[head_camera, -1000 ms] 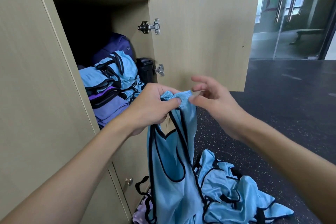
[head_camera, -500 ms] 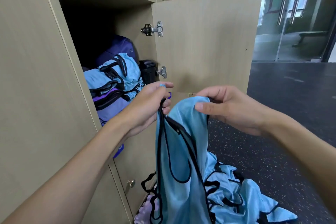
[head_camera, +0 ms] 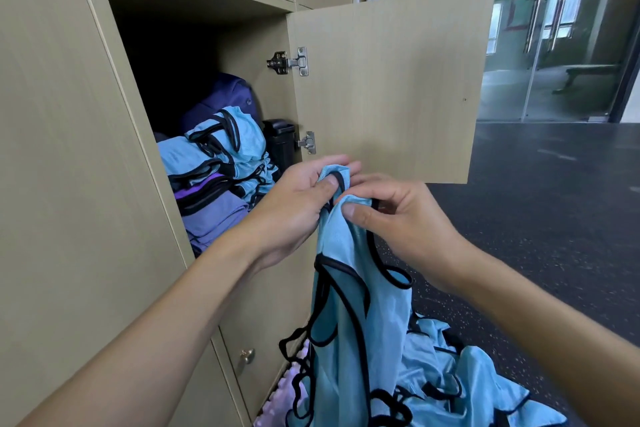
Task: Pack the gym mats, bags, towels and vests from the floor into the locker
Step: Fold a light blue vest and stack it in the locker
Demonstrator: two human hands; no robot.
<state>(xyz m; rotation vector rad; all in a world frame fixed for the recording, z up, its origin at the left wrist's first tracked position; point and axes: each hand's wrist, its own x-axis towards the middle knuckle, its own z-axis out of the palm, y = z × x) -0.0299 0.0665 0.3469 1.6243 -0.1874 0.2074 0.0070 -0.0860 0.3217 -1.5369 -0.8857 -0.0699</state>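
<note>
We pinch a blue vest (head_camera: 349, 305) with left hand (head_camera: 294, 204) and right hand (head_camera: 398, 215); next, folding it for the locker (head_camera: 242, 28).

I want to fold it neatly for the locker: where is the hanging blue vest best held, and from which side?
Grip the blue vest by its two shoulder straps, from above, as the left hand and right hand pinch them now: it hangs long and loose below.

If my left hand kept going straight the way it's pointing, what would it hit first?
Probably the open locker door: the left hand, pinching the blue vest, points up and right at its lower part. Depth is unclear, so it might brush the right hand first.
</note>
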